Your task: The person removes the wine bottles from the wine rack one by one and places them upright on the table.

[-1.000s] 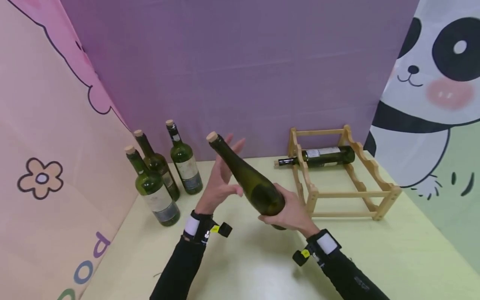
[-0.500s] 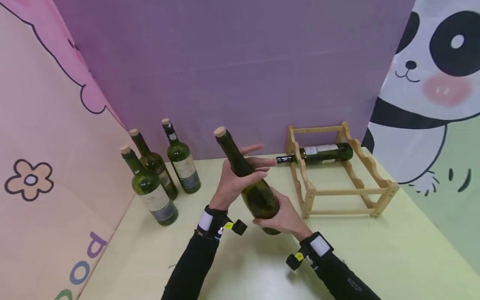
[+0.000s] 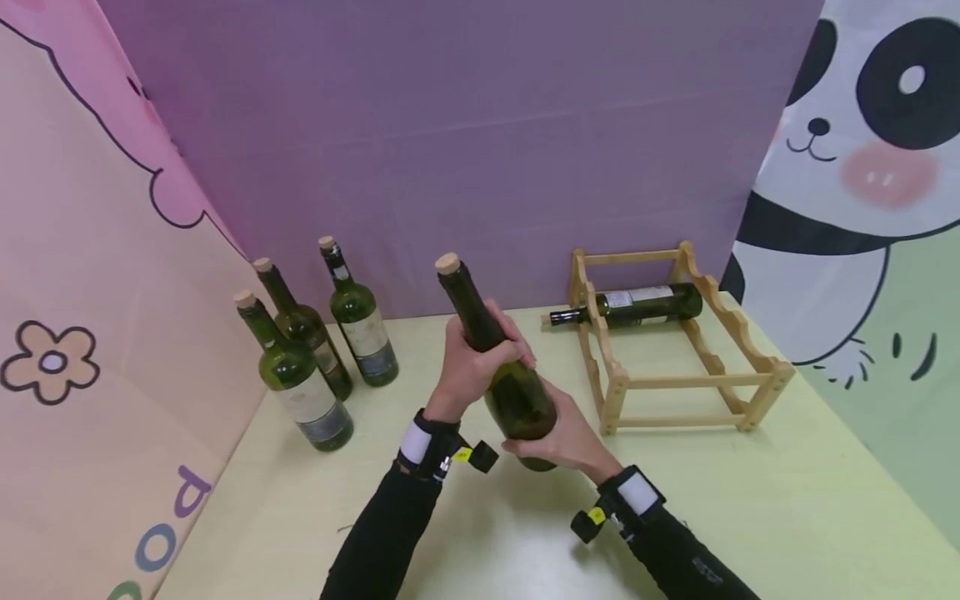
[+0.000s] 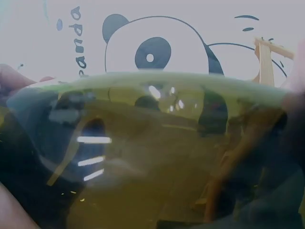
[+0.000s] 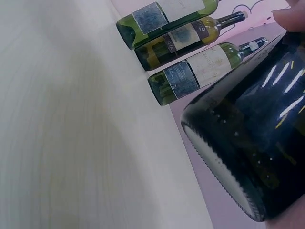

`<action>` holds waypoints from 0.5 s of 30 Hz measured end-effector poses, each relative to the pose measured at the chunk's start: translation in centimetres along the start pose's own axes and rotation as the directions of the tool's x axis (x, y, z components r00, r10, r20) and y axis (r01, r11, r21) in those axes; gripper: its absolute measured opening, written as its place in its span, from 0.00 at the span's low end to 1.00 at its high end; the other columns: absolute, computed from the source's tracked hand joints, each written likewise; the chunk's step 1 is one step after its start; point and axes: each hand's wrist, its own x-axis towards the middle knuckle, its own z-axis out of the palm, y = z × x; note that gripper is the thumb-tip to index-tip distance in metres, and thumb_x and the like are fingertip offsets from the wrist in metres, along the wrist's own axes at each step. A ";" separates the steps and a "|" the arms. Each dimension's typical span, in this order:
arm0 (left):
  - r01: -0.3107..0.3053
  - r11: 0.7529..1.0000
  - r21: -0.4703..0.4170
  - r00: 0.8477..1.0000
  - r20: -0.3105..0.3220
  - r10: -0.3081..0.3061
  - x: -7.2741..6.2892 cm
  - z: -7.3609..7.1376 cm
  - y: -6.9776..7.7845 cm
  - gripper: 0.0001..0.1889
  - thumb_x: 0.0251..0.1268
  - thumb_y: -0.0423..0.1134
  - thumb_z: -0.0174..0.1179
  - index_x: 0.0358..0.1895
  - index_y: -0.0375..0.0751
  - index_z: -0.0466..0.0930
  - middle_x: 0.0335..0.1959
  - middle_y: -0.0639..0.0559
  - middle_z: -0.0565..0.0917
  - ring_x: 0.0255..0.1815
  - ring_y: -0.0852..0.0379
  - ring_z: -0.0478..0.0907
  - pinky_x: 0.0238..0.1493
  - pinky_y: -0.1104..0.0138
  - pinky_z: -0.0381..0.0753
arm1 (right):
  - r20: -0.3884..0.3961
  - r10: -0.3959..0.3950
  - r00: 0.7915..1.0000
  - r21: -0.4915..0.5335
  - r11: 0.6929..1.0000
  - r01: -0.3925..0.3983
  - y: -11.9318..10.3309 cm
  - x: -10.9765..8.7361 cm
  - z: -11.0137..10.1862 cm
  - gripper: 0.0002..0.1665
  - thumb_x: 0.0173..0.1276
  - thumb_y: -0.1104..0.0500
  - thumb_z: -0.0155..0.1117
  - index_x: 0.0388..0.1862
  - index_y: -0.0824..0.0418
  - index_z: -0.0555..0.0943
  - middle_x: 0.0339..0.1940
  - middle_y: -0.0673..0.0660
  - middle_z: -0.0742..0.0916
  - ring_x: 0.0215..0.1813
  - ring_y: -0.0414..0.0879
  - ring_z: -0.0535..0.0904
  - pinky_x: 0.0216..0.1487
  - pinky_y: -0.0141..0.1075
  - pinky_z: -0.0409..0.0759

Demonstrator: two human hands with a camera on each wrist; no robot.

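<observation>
Shows one held bottle [image 3: 517, 406] at centre, three standing bottles [image 3: 294, 371] [image 3: 311, 329] [image 3: 363, 323] at nine o'clock, one lying bottle [image 3: 651, 305] at three, making five. Includes two hands [image 3: 467, 368] [image 3: 572, 433], two wrist cameras [image 3: 482, 457] [image 3: 583, 527] and one wooden rack [image 3: 693, 382].

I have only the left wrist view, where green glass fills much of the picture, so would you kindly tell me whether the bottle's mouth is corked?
Observer: Yes, in the head view the green wine bottle has a cork in its mouth.
Operator: Thank you. What is holding its lower end?
Observer: The right grip is wrapped around it near the base.
Operator: I see some wood at my upper right; is any bottle resting in that rack?
Observer: One labelled wine bottle lies on its side in the wooden wine rack, with its neck sticking out at the left in the head view.
</observation>
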 end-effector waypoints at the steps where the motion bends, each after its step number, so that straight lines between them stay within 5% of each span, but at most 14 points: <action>1: -0.002 1.000 0.002 1.000 -0.007 0.002 0.0 0.0 0.0 0.05 0.58 0.25 0.58 0.33 0.26 0.72 0.22 0.24 0.80 0.22 0.54 0.86 0.32 0.52 0.88 | 0.000 0.006 1.000 -0.003 1.000 -0.006 0.0 0.0 -0.1 0.55 0.51 0.53 0.83 0.77 0.42 0.65 0.66 0.53 0.81 0.60 0.53 0.80 0.62 0.54 0.78; 15: -0.078 0.997 0.002 0.997 -0.010 0.078 0.7 -0.3 0.7 0.03 0.58 0.25 0.56 0.31 0.26 0.73 0.20 0.28 0.80 0.21 0.53 0.85 0.30 0.53 0.88 | 0.046 0.087 0.995 -0.133 0.988 -0.080 -2.0 0.3 -1.6 0.59 0.49 0.44 0.86 0.77 0.36 0.62 0.67 0.49 0.79 0.62 0.50 0.78 0.60 0.52 0.78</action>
